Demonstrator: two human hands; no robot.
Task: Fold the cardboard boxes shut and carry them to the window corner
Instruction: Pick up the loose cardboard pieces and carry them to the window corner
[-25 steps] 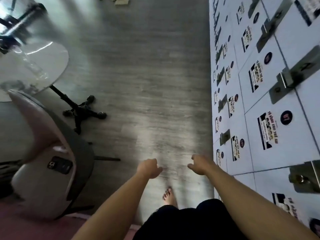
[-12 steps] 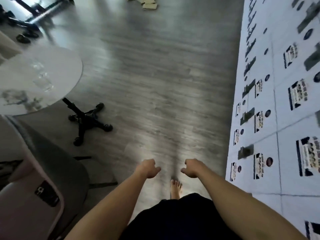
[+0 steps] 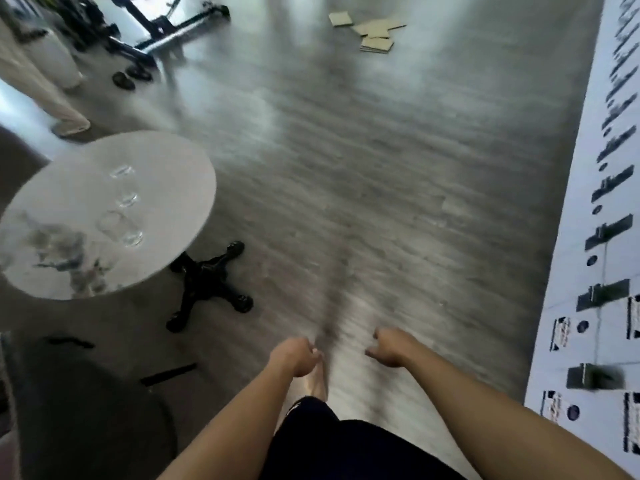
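Grey wood-look floor (image 3: 398,209), round marble table (image 3: 104,216) w/ black base – lockers (image 3: 609,258) at right

Motion blur is smearing the floor (image 3: 363,188); the far cardboard pieces (image 3: 375,31) are showing too small to read; locker labels (image 3: 609,188) are streaking unreadably.
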